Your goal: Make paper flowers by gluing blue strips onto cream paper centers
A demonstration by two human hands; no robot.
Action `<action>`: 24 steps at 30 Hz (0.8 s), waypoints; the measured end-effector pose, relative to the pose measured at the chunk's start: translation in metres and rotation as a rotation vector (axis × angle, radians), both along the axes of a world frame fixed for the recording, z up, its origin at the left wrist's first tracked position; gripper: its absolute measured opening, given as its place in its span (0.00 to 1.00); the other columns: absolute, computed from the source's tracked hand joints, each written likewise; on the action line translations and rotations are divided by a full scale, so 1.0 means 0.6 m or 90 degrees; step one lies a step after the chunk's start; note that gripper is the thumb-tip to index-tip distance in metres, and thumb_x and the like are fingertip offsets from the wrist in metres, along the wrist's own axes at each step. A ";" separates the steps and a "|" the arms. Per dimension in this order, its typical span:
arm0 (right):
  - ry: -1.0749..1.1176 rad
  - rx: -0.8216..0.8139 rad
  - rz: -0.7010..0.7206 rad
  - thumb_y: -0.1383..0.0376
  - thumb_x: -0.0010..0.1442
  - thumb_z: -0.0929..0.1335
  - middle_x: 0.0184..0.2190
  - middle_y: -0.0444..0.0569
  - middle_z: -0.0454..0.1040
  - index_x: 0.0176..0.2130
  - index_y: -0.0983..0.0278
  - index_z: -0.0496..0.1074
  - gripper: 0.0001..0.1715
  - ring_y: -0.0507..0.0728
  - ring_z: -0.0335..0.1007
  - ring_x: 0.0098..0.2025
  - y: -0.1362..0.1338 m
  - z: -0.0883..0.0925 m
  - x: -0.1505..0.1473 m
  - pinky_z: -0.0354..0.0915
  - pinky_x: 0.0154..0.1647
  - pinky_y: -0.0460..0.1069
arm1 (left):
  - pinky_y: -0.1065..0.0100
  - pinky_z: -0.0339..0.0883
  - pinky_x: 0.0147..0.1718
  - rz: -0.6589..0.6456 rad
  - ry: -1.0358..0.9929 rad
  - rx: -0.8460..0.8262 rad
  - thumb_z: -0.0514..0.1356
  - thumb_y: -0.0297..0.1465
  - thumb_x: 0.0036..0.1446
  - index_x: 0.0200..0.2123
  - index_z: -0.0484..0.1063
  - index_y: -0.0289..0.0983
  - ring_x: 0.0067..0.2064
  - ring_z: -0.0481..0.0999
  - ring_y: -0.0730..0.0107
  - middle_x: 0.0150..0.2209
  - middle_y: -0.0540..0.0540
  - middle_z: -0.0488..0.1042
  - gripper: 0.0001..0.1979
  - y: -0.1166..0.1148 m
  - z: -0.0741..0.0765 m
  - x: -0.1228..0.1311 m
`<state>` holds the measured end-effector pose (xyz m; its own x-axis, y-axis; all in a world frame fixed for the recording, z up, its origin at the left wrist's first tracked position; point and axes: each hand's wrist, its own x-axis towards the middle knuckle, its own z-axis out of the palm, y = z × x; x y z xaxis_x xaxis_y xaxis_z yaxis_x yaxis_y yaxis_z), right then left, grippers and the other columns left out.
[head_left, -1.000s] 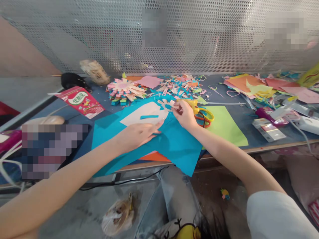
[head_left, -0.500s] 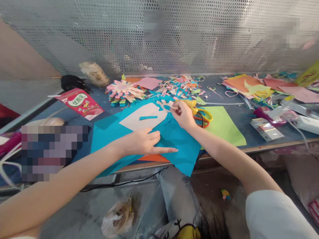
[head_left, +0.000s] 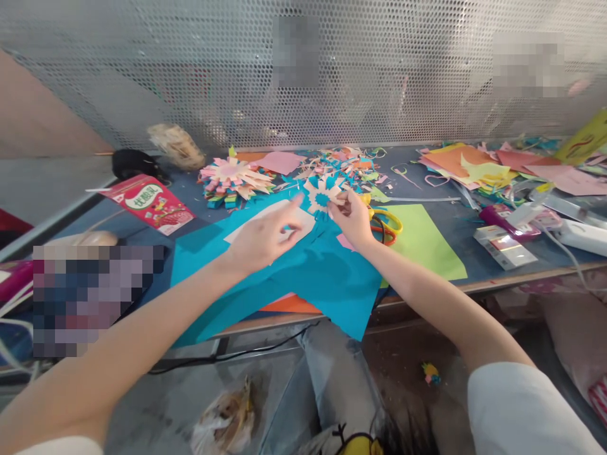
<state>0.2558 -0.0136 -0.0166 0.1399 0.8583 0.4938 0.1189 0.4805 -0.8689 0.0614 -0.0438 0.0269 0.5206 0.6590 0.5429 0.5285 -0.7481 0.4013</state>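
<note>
Pale flower-shaped paper cutout with ring of petals, at far edge of large bright-blue paper sheet; pinched at its right edge, thumb and fingertips of bare right hand closed on it. Bare left hand over blue sheet, just beside cutout, thumb and forefinger loosely parted. Right of blue sheet: scissors with yellow and orange handles, light-green paper sheet. Behind blue sheet: loose heap of multicoloured paper shreds.

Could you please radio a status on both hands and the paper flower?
Right hand pinching edge of pale paper flower. Left hand over pale sheet, grip unclear. Scissors close beside right hand, partly hidden.
</note>
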 end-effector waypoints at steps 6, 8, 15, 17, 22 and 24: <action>0.172 -0.036 0.095 0.57 0.51 0.70 0.21 0.35 0.59 0.30 0.59 0.55 0.18 0.45 0.54 0.18 -0.010 0.018 0.002 0.54 0.17 0.43 | 0.75 0.70 0.24 0.056 -0.410 -0.173 0.65 0.25 0.47 0.57 0.53 0.36 0.31 0.75 0.74 0.29 0.51 0.76 0.35 0.016 0.016 0.021; 0.194 -0.042 0.121 0.56 0.51 0.70 0.20 0.35 0.59 0.29 0.59 0.55 0.20 0.45 0.54 0.17 -0.014 0.026 0.004 0.54 0.16 0.43 | 0.75 0.71 0.23 0.050 -0.461 -0.242 0.65 0.25 0.45 0.55 0.56 0.37 0.28 0.74 0.75 0.27 0.53 0.75 0.34 0.020 0.010 0.020; 0.227 -0.092 0.186 0.55 0.47 0.72 0.22 0.35 0.63 0.30 0.60 0.57 0.21 0.45 0.58 0.19 -0.019 0.037 0.006 0.56 0.15 0.43 | 0.74 0.69 0.20 -0.011 -0.457 -0.338 0.64 0.27 0.45 0.49 0.64 0.37 0.25 0.72 0.76 0.26 0.52 0.74 0.26 0.028 -0.014 0.017; 0.226 -0.096 0.187 0.55 0.47 0.73 0.22 0.35 0.63 0.30 0.60 0.58 0.21 0.45 0.59 0.19 -0.021 0.037 0.006 0.56 0.15 0.43 | 0.73 0.70 0.21 -0.023 -0.446 -0.340 0.64 0.28 0.46 0.50 0.65 0.37 0.27 0.73 0.74 0.29 0.50 0.75 0.25 0.029 -0.018 0.020; 0.224 -0.121 0.183 0.56 0.46 0.73 0.22 0.35 0.64 0.31 0.59 0.58 0.22 0.45 0.59 0.19 -0.023 0.039 0.006 0.56 0.15 0.43 | 0.70 0.71 0.24 -0.039 -0.446 -0.352 0.66 0.32 0.46 0.53 0.63 0.37 0.30 0.75 0.71 0.32 0.46 0.76 0.29 0.026 -0.024 0.026; 0.221 -0.133 0.184 0.56 0.45 0.73 0.22 0.35 0.64 0.31 0.59 0.57 0.23 0.45 0.59 0.19 -0.023 0.039 0.007 0.57 0.15 0.43 | 0.70 0.72 0.24 -0.035 -0.448 -0.354 0.66 0.31 0.46 0.52 0.64 0.36 0.31 0.75 0.70 0.32 0.46 0.76 0.29 0.025 -0.025 0.026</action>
<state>0.2597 -0.0273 0.0068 0.0077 0.9618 0.2738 -0.3070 0.2629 -0.9147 0.0770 -0.0287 0.0120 0.2265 0.9059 0.3579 -0.0068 -0.3660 0.9306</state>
